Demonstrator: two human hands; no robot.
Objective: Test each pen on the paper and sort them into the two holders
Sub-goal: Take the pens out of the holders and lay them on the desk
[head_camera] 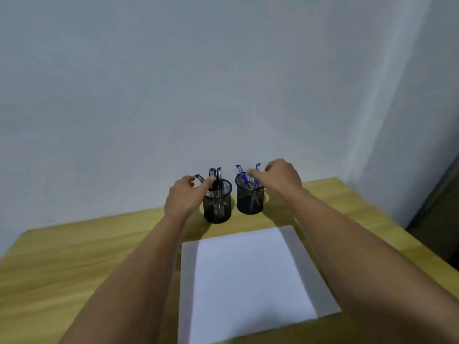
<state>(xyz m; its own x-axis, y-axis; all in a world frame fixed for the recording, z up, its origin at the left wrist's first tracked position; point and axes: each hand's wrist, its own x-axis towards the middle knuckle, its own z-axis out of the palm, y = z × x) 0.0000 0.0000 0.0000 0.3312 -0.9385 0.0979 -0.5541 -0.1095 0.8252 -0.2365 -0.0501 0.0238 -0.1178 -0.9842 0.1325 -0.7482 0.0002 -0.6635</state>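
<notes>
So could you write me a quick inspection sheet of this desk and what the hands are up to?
Surface: wooden table, against a pale wall.
Job's things: white paper, blank as far as seen; left holder with black pens; right holder with blue pens.
Clutter: nothing seen.
Hands: left hand at the left holder's rim, fingers touching the black pens; right hand over the right holder, fingertips at the blue pens. Grasp cannot be told.
Cables: nothing seen.
Surroundings: dark strip at far right, unclear.
</notes>
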